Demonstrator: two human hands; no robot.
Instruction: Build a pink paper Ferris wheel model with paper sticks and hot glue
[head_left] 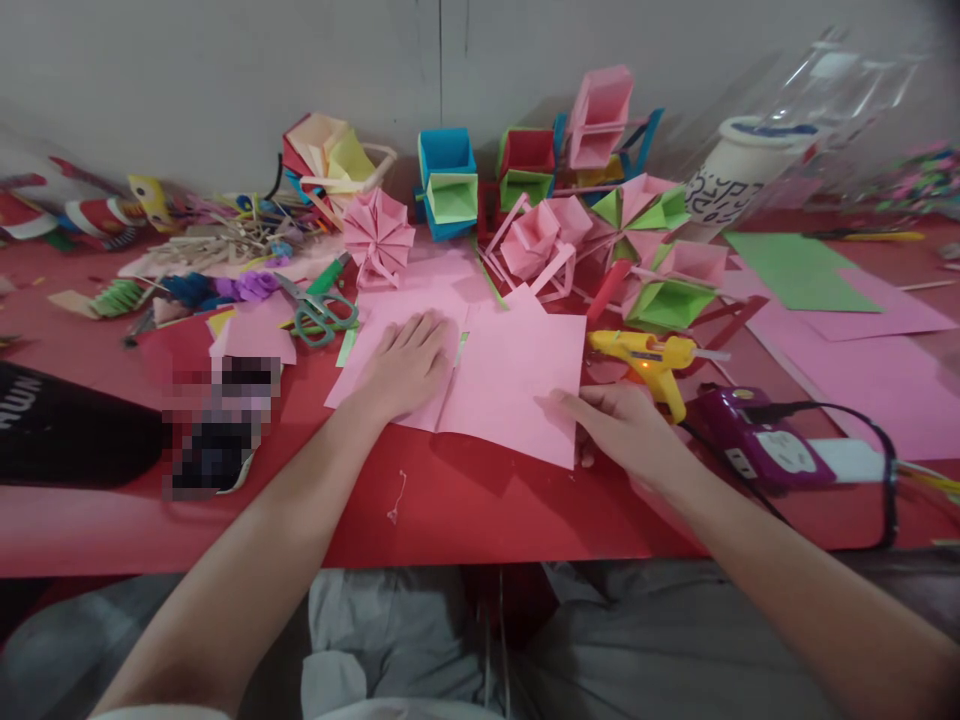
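Note:
A sheet of pink paper [517, 375] with a fold down its middle lies over the red table top in front of me. My left hand [409, 365] rests flat on its left half, fingers stretched out. At the lower right edge, my right hand [611, 415] pinches the sheet between thumb and fingers, and that side looks slightly raised. More pink paper shows behind it. Just right of the sheet lies a yellow hot glue gun [649, 360] with an orange light lit. Teal-handled scissors [319, 310] lie beyond my left hand.
Folded paper models [450, 180] line the wall. A purple power strip [757, 440] with a black cord stands at right, near pink and green sheets [810, 270]. At left are a phone [225, 430], a black cylinder [75, 425] and small craft scraps. A white patterned cup [727, 170] stands at the back right.

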